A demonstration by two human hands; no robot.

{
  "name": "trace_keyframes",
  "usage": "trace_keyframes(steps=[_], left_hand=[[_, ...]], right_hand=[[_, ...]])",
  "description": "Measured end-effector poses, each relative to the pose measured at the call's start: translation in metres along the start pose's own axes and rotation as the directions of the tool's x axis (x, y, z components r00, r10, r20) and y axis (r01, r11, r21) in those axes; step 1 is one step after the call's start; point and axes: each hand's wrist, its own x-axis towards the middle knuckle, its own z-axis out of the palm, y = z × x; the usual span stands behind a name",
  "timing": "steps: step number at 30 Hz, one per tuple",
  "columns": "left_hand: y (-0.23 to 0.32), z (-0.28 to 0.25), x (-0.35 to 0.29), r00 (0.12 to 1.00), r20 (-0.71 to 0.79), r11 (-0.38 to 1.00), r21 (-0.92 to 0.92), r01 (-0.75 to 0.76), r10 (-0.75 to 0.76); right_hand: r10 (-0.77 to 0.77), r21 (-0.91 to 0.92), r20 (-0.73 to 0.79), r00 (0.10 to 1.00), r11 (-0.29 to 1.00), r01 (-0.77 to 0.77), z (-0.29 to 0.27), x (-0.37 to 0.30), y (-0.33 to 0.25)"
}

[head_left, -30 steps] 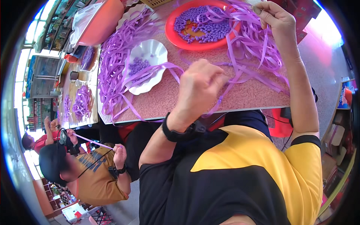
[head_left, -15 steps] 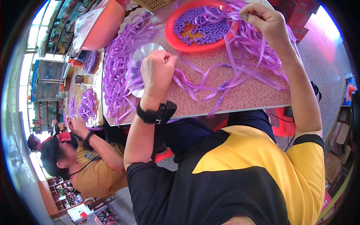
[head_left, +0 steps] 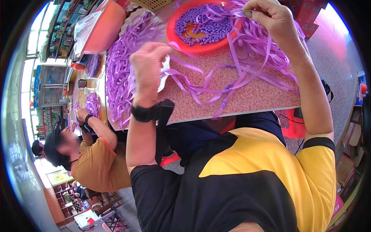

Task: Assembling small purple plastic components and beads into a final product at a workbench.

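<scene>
My right hand [head_left: 272,23] is raised over the right edge of a red plate [head_left: 171,33], thumb and fingertip pinched on purple ribbon [head_left: 236,11]. Small purple beads [head_left: 214,29] cover much of the plate. My left hand [head_left: 147,71], wearing a black wristband [head_left: 150,112], hovers over a white wavy-edged dish [head_left: 164,79] and hides most of it. Its fingers are smeared by motion, so their hold cannot be made out. Between the hands lie loose purple ribbons [head_left: 208,79] with a few beads threaded on them [head_left: 228,88].
A heap of purple ribbons [head_left: 119,65] covers the table's left side, another [head_left: 266,48] its right. Behind stand an orange-red basin [head_left: 106,29] lined with plastic and a yellow basket [head_left: 152,3]. At left, a co-worker [head_left: 96,158] sits at another table.
My left hand has moved left and a little upward, blurring. My right hand has shifted slightly left and up. The co-worker's arms and head have changed position.
</scene>
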Motion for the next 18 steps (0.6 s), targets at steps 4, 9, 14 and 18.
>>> trace_keyframes(steps=[4,9,14,18], left_hand=[[0.014,-0.03,0.013,0.999,-0.016,0.826,-0.562,-0.046,0.045],[0.037,-0.043,0.015,0.953,0.25,0.401,-0.901,0.164,0.172],[0.042,-0.004,-0.019,0.908,0.36,0.075,-0.933,0.352,0.216],[0.036,0.019,-0.045,0.912,0.378,0.063,-0.926,0.373,0.159]], right_hand=[[-0.113,-0.01,-0.003,0.994,0.994,0.113,-0.001,0.004,0.014],[-0.194,0.085,0.141,0.971,0.979,0.183,-0.018,0.007,0.03],[-0.221,0.463,0.405,0.887,0.886,0.009,0.018,-0.013,-0.012],[-0.251,0.528,0.634,0.732,0.832,-0.171,0.04,-0.024,-0.031]])
